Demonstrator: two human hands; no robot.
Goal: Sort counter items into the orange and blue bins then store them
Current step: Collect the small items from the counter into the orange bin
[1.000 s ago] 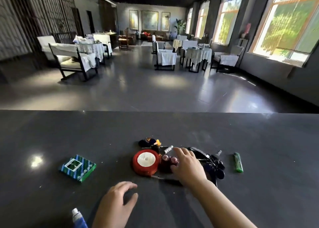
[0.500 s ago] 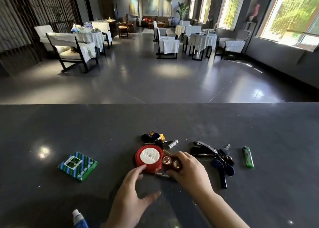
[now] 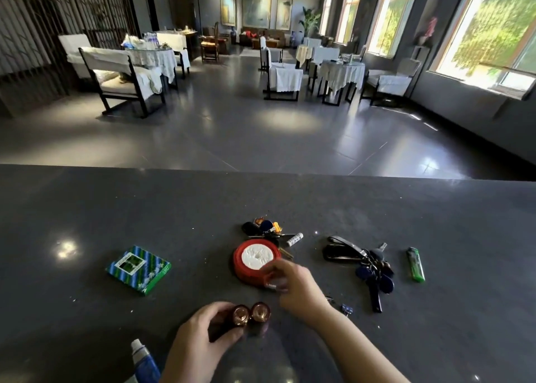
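On the dark speckled stone counter (image 3: 290, 203) the left hand (image 3: 197, 339) was curled round the nearer of two small dark maroon jars with coppery round tops (image 3: 251, 314), which stood touching each other at the near middle. The right hand (image 3: 298, 288) reached over the near edge of the round red tape roll with a white core (image 3: 256, 261), its fingertips pinching something small and pale that was too blurred to name. No orange or blue bin was in view, so by my judgement the sorting had hardly started and every item lay on the counter. Far left sat the flat green-and-blue striped card box (image 3: 138, 269); beyond the roll lay a small cluster of dark blue and orange key fobs (image 3: 262, 228) and a short white tube (image 3: 294, 239); to the right lay a bunch of keys on a black strap (image 3: 368, 266), then the translucent green lighter (image 3: 415, 264) farthest right. A small blue binder clip (image 3: 346, 309) lay just beside the right wrist, and a blue squeeze tube with a white cap (image 3: 143, 359) showed at the near edge. The jars looked rigid, smooth and probably breakable, so they would be best taken round their sides, one in each grip, and not by the tops. The tape roll seemed light and stiff, easily held across its rim.
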